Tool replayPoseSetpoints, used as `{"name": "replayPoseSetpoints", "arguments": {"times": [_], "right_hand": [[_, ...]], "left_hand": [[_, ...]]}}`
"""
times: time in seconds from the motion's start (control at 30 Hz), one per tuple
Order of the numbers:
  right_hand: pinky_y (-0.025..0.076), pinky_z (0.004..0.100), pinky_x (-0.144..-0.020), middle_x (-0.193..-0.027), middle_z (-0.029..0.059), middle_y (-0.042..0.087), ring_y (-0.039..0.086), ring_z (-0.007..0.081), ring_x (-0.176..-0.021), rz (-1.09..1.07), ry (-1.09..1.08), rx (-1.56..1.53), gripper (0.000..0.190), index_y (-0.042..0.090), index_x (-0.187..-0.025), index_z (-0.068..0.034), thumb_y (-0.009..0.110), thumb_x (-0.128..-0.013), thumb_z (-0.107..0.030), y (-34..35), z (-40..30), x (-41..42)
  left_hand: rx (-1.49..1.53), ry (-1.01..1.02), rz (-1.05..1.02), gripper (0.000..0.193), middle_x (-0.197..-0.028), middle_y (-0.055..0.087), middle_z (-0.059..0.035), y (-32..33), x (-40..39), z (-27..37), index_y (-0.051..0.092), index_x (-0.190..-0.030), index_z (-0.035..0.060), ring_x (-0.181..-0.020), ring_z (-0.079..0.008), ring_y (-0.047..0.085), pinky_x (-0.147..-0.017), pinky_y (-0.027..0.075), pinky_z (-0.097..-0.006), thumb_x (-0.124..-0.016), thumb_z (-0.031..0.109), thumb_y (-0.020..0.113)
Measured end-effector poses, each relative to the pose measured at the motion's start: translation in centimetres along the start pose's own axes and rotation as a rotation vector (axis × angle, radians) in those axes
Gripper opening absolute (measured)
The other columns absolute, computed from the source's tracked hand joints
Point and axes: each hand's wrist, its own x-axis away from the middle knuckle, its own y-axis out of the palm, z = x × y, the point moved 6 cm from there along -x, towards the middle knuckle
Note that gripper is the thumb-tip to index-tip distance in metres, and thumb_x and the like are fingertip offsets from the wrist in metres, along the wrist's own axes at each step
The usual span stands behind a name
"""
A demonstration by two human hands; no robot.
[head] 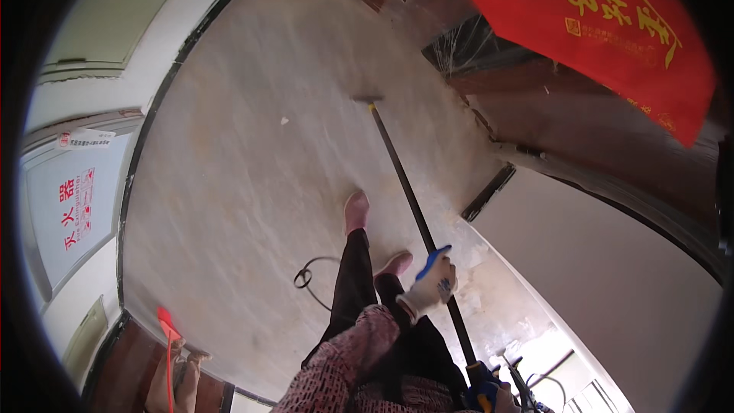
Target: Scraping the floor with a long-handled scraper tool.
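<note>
My left hand (437, 284), in a white work glove with a blue coating, grips the middle of a black pole (410, 189). The pole slants up and away to a narrow crosswise head (367, 98) with a yellow collar, which meets the grey floor (246, 155). At the lower edge my right hand (506, 400), partly hidden, holds the blue and yellow handle (483, 385) at the pole's near end. Below the left hand's level, a thin black cable (304, 278) loops on the floor beside my legs.
A wall with a fire extinguisher cabinet (74, 201) runs along the left. Lower left are a red long-handled thing (168, 324) and brown sacks (186, 378). Red printed sheeting (596, 28) hangs upper right, by a dark reddish panel (550, 92). A pale wall (608, 241) edges the right.
</note>
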Motion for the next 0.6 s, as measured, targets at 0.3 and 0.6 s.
{"name": "replayPoseSetpoints", "arguments": {"times": [0.3,0.6], "right_hand": [[0.044,0.0265,-0.048,-0.069,0.0048,0.055,0.052,0.0143,-0.053,-0.067,-0.244,0.125,0.044,0.053,-0.1,-0.006,0.029,-0.087,-0.041,4.8,-3.7,-2.6],[0.042,0.0229,-0.051,-0.08,0.0059,0.057,0.053,0.0125,-0.061,-0.154,-0.48,0.726,0.027,0.056,-0.099,0.001,0.053,-0.081,-0.02,4.8,-7.8,0.0]], "left_hand": [[-0.06,-0.019,-0.037,0.021,-0.073,0.04,-0.0006,2.6,-1.9,5.7,0.046,-0.105,0.0092,-0.07,-0.0132,0.045,-0.065,0.041,-0.0252,-0.087,0.02,0.043],[0.07,-0.129,-0.127,0.027,-0.071,0.044,-0.0011,3.7,-4.7,3.0,0.047,-0.108,0.0125,-0.065,-0.0149,0.047,-0.058,0.041,-0.029,-0.084,0.025,0.045]]}}
